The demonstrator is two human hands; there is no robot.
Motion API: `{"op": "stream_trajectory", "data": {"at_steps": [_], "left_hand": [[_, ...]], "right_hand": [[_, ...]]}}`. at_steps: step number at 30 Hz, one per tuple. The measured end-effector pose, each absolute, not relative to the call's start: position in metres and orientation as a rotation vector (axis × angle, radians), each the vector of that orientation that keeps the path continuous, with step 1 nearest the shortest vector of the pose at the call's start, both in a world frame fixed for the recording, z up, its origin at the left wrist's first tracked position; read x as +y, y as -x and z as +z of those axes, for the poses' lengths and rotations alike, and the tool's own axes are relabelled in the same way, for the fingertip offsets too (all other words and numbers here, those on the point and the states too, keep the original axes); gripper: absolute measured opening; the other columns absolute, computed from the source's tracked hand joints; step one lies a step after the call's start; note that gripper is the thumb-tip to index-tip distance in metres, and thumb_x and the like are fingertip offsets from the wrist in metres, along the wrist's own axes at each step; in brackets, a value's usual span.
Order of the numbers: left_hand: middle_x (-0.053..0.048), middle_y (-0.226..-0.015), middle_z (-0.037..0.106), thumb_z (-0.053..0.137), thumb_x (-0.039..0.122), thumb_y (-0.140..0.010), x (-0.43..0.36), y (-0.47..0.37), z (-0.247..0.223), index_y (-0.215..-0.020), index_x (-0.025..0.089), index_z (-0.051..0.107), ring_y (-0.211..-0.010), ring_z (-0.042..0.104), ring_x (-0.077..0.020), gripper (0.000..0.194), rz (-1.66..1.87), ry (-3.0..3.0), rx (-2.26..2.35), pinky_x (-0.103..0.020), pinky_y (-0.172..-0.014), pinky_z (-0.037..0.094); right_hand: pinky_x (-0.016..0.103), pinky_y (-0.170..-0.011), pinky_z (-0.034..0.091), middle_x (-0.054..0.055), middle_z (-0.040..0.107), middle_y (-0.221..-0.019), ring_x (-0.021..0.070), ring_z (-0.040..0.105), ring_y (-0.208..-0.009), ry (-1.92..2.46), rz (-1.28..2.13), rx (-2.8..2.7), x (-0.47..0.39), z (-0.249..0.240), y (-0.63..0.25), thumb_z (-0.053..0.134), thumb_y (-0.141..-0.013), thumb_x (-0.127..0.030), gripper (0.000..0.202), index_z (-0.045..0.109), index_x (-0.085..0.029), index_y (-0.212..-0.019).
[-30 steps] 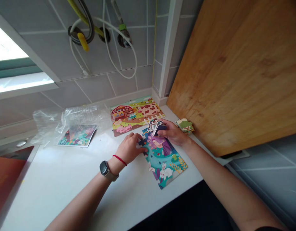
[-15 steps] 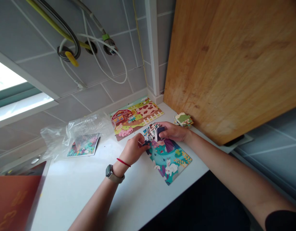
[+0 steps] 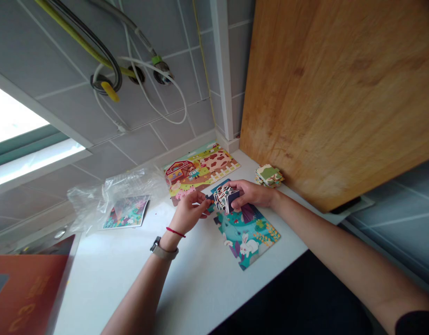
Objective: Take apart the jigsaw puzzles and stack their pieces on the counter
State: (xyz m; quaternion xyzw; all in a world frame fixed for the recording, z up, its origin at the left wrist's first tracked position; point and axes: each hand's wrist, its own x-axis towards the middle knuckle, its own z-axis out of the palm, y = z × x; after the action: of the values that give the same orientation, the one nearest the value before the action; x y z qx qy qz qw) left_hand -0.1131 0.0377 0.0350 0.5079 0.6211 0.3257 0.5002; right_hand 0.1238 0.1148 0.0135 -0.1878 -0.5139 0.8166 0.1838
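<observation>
Now left hand [image 3: 188,212], earlier at puzzle [image 3: 251,233], pinches piece [image 3: 210,197]; right hand [image 3: 253,193] clutches stack [image 3: 224,198].

Over the feed I see a white tabletop [image 3: 106,270] carrying a farm puzzle [image 3: 209,168], an unfinished rabbit puzzle [image 3: 254,239] nearer the front edge, a pile of pieces [image 3: 269,176], and a picture card [image 3: 133,215] partly under clear plastic [image 3: 125,182].

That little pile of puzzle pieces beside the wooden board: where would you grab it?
I'd pinch the pile by its edges, coming from above and the left, away from the wooden board standing close on its right. The pieces are stacked loosely with uneven edges, so gathering opposite edges together would probably keep them from sliding apart.
</observation>
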Motion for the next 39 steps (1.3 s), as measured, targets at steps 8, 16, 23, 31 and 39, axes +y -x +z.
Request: {"op": "stream_trajectory", "data": {"at_steps": [8,16,23,31,39], "left_hand": [[-0.006,-0.086,0.071,0.073,0.055,-0.078,0.036,0.109,0.04,-0.093,0.015,0.068,-0.078,0.073,-0.0186,0.043,0.856,-1.305,1.476,-0.026,-0.061,0.062],[-0.011,-0.097,0.074,0.07,0.051,-0.083,0.036,0.114,0.031,-0.107,0.013,0.069,-0.09,0.075,-0.0245,0.045,0.871,-1.36,1.429,-0.034,-0.07,0.066],[-0.012,-0.11,0.073,0.061,0.046,-0.094,0.039,0.128,0.026,-0.118,0.016,0.073,-0.097,0.073,-0.0233,0.04,0.726,-1.607,1.286,-0.033,-0.078,0.065],[-0.009,-0.087,0.074,0.073,0.054,-0.083,0.045,0.137,0.022,-0.098,0.015,0.08,-0.076,0.071,-0.0198,0.042,0.749,-1.564,1.138,-0.034,-0.075,0.062],[-0.008,-0.084,0.074,0.051,0.068,-0.09,0.042,0.126,0.025,-0.102,0.016,0.07,-0.072,0.069,-0.0197,0.057,0.577,-1.502,1.383,-0.03,-0.062,0.053]], "right_hand": [[0.018,-0.053,0.049,-0.002,0.07,-0.083,0.0083,0.061,-0.059,0.641,2.163,-1.597,0.112,0.012,-0.116,0.093,-0.062,-0.027,0.059,0.062,-0.016,-0.111],[0.025,-0.069,0.058,0.006,0.074,-0.103,0.0189,0.072,-0.087,0.681,1.971,-1.667,0.112,0.0,-0.113,0.095,-0.06,-0.03,0.084,0.057,-0.018,-0.134],[0.041,-0.108,0.048,0.01,0.071,-0.125,0.0253,0.066,-0.119,0.568,2.001,-1.764,0.112,-0.007,-0.113,0.095,-0.057,-0.026,0.099,0.051,-0.019,-0.146],[0.04,-0.107,0.047,0.01,0.067,-0.133,0.0273,0.063,-0.123,0.539,1.89,-2.003,0.109,0.001,-0.115,0.094,-0.057,-0.026,0.092,0.057,-0.019,-0.141],[0.032,-0.086,0.054,0.003,0.073,-0.1,0.0205,0.07,-0.095,0.579,1.845,-1.747,0.113,0.006,-0.117,0.095,-0.056,-0.028,0.066,0.063,-0.018,-0.113]]}}
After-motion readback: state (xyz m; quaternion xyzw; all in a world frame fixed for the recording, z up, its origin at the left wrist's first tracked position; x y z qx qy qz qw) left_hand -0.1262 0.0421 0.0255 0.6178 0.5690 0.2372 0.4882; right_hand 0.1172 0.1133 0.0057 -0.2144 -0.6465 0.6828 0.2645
